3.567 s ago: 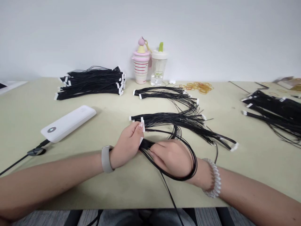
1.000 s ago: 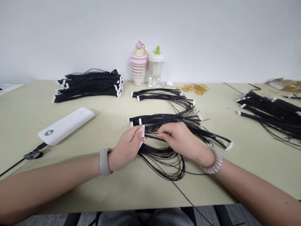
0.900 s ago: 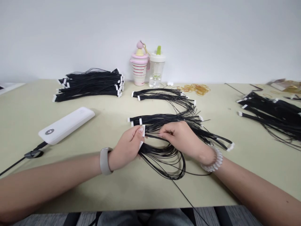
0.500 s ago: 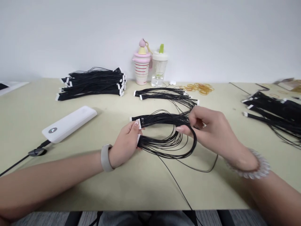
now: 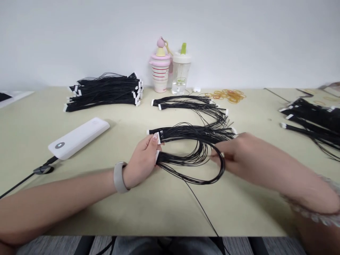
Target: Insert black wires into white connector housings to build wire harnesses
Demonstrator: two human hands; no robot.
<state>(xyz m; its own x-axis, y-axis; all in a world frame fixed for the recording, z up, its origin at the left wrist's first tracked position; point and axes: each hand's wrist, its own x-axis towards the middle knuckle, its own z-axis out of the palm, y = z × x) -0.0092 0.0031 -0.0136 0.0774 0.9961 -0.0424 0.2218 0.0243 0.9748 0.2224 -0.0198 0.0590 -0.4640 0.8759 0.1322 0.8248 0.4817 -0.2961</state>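
Note:
My left hand [image 5: 142, 161] is closed on the white-tipped ends of a bundle of thin black wires [image 5: 191, 159] in the middle of the table. The bundle bends round in a loop to the right. My right hand [image 5: 240, 156] is at the far side of that loop, its fingers pinched on the wires there; it is blurred by motion. One loose black wire [image 5: 202, 209] trails from the loop off the table's front edge. Just behind lies another loose bundle of black wires [image 5: 193, 132] with white connectors.
A tall stack of wire bundles [image 5: 105, 92] lies at the back left, a curved bundle [image 5: 191, 102] in the centre back, more wires [image 5: 313, 122] at the right. A white power bank [image 5: 78, 138] with its cable sits at the left. Two drink bottles [image 5: 171, 67] and yellow rubber bands [image 5: 228, 95] are by the wall.
My right hand moved from beside the left hand out to the right along the wires, stretching the loop. The left hand stayed put, gripping the white ends.

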